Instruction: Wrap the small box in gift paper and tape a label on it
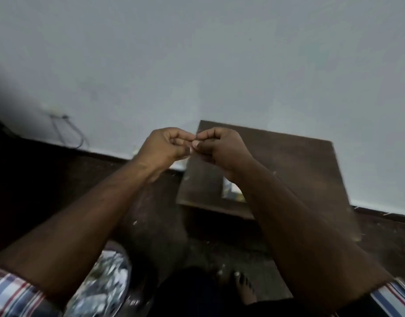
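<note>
Up front, two hands meet at frame centre, fingers curled, tips touching. Left hand point(166, 148) and right hand point(219, 149) pinch something tiny between them; what it is cannot be told. One cable point(69, 131) hangs on the wall point(197, 53) at nine o'clock. One crumpled silvery heap point(105, 284) lies at seven o'clock beside the left forearm. One brown board point(288, 161) sits at three o'clock on the dark floor point(37, 179); the right forearm covers most of one pale item point(231, 191) on it. One bare foot point(240, 287) shows at six. Box: not identifiable.
</note>
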A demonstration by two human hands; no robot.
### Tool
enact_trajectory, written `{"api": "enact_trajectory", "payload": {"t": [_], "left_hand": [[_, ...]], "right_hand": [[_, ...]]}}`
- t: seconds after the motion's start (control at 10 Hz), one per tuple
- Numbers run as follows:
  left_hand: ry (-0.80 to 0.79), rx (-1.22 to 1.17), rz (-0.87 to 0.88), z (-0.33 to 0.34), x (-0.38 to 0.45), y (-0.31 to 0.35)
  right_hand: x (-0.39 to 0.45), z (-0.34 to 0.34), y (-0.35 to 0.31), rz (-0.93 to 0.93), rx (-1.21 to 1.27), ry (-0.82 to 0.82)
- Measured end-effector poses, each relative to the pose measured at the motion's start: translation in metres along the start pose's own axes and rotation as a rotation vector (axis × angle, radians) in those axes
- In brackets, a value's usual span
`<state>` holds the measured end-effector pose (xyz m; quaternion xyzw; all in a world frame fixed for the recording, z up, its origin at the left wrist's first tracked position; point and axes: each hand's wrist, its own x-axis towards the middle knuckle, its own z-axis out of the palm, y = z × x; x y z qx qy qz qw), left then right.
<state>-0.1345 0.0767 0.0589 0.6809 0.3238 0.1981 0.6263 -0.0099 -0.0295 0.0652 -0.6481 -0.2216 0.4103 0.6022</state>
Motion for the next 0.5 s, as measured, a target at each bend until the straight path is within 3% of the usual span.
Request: {"api": "enact_trajectory", "payload": {"t": [0.1,0.2,0.3,0.5], "left_hand": [[0.032,0.167,-0.046,-0.066,-0.073,-0.015],[0.042,0.272,-0.094,-0.129,-0.146,-0.048],[0.079,0.389,-0.154,-0.175,-0.203,-0.089],[0.251,0.713,-0.259,-0.22,-0.285,-0.138]], "right_hand": [[-0.052,0.08,0.028,0.001,-0.015,-0.035],[-0.103,0.154,0.066,0.112,0.069,-0.162],[-0.134,0.2,0.1,0.159,-0.008,-0.29],[-0.165,0.256,0.14,0.044,-0.649,-0.459]]}}
